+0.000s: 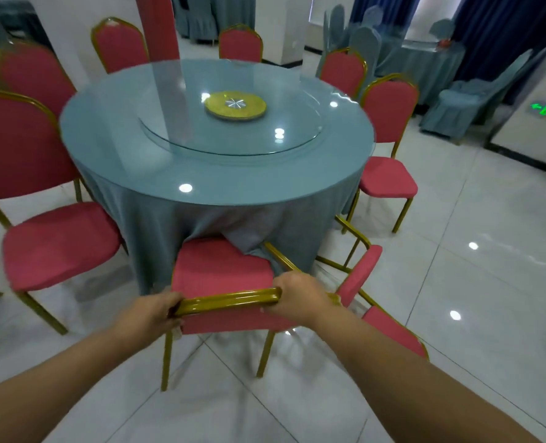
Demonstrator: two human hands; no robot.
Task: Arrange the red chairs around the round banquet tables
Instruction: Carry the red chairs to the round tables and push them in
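- Red-upholstered chair [220, 266], gold metal frame: stands at the near edge of the round table [201, 167], seat pushed against the grey-blue tablecloth [169, 225], whose hem drapes onto the seat.
- Left hand [156, 310]: fingers curled round the left end of the chair's gold top rail, gripping it.
- Right hand [297, 294]: fingers wrapped over the right end of the same rail, gripping it.
- Second red chair [358, 276]: tilted, just right of the held chair, its frame close beside the right hand.
- Further red chairs: left [51, 244], right [388, 180], and more ringed round the far side.
- Tabletop: glass turntable [230, 123] with a gold centre disc [235, 105].
- Floor [457, 282]: glossy white tile.
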